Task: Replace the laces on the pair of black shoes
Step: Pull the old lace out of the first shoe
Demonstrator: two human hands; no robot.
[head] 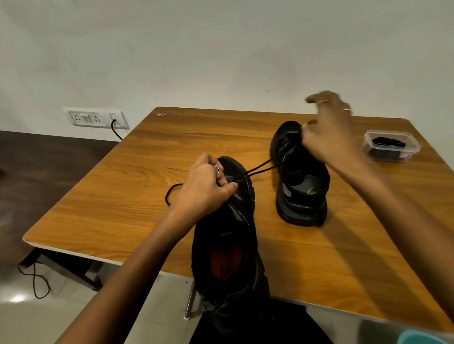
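One black shoe (225, 244) lies toe-away across the table's near edge, its red insole showing. My left hand (204, 189) grips its upper at the eyelets. A black lace (259, 167) runs taut in two strands from there toward my right hand (331, 133), which is blurred and raised over the second black shoe (301, 179). Thumb and fingers of that hand pinch together where the strands lead; the lace is lost there against the dark shoe. A slack loop of lace (169, 193) lies on the table left of my left hand.
A small clear plastic box (391, 145) with black laces inside stands at the right of the wooden table (133, 202). A wall socket (98, 119) with a plugged cable is behind the table's left side. A cable (38, 282) lies on the floor.
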